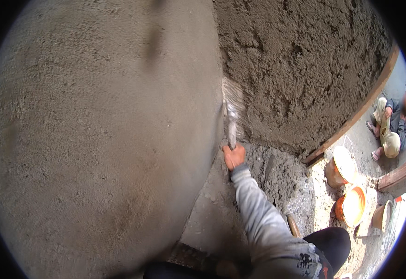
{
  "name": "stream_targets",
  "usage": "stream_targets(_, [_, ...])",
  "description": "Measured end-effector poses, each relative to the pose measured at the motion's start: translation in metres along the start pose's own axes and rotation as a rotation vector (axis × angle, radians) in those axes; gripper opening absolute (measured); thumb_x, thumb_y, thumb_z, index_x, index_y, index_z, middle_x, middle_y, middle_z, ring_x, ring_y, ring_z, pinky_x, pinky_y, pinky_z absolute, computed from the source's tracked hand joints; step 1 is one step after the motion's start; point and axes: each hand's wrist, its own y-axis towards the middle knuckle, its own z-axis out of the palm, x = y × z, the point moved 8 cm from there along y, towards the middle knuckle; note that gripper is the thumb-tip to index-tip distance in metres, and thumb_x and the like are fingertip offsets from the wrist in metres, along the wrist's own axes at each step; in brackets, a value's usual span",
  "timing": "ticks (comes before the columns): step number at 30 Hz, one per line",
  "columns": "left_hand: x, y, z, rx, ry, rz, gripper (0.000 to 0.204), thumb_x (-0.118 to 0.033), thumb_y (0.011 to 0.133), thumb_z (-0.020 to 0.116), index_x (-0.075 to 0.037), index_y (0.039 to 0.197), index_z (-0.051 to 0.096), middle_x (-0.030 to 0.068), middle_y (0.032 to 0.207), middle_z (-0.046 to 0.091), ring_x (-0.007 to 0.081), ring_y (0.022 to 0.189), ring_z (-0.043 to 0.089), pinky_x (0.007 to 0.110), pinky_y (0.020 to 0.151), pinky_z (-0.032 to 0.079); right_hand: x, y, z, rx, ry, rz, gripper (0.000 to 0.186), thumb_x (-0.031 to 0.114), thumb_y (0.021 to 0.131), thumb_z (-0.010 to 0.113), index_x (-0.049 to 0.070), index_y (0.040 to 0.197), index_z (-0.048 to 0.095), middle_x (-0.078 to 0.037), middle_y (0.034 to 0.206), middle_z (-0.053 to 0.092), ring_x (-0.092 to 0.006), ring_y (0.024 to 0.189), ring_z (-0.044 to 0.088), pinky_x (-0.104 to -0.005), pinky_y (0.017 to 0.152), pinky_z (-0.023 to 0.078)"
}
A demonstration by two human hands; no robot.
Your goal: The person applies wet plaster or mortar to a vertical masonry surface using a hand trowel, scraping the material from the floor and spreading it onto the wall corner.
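Observation:
My right hand (234, 157) grips the handle of a trowel (232, 132), whose metal blade is smeared by motion. The blade points up into the corner where a smoother plastered wall (105, 116) meets a wall of rough wet mortar (300, 69). A lighter, ridged strip (233, 90) shows right beside the blade. Below the hand, loose wet mortar (277, 174) is heaped at the foot of the rough wall. My left hand does not show in the picture.
A wooden strip (356, 114) edges the rough wall. To the right stand a pale bucket (335, 174), an orange bucket (338, 209) and a basin (379, 216). A wooden handle (293, 225) lies near my right forearm. Another person (393, 123) sits at the far right.

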Motion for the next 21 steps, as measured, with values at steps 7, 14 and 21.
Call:
stream_targets(7, [-0.006, -0.006, 0.015, -0.039, -0.105, -0.057, 0.061, -0.027, 0.08, 0.061, 0.009, 0.126, 0.041, 0.0183, 0.12, 0.05, 0.0255, 0.104, 0.051, 0.034, 0.089, 0.039, -0.012, 0.016, -0.019, -0.267, 0.367, -0.118, 0.012, 0.01, 0.072, 0.059, -0.001, 0.068, 0.055, -0.01, 0.058, 0.055, -0.017, 0.058, 0.055, -0.0314, 0.057, 0.045])
stream_targets(14, [-0.007, 0.001, 0.009, -0.003, -0.074, 0.014, 0.06, -0.026, 0.08, 0.06, 0.009, 0.126, 0.041, 0.0187, 0.121, 0.049, 0.0264, 0.108, 0.049, 0.036, 0.091, 0.038, 0.031, -0.006, -0.026, -0.208, 0.407, -0.093, 0.012, 0.008, 0.073, 0.058, -0.001, 0.066, 0.054, -0.006, 0.056, 0.053, -0.016, 0.056, 0.053, -0.0304, 0.052, 0.042])
stream_targets(21, [-0.003, 0.0, 0.003, -0.022, -0.021, 0.033, 0.062, -0.029, 0.082, 0.059, 0.01, 0.126, 0.041, 0.0194, 0.121, 0.049, 0.0259, 0.107, 0.049, 0.035, 0.091, 0.038, 0.016, 0.023, 0.005, -0.006, 0.005, -0.019, 0.012, 0.009, 0.074, 0.054, -0.003, 0.071, 0.055, -0.003, 0.056, 0.052, -0.0152, 0.052, 0.05, -0.0318, 0.049, 0.041])
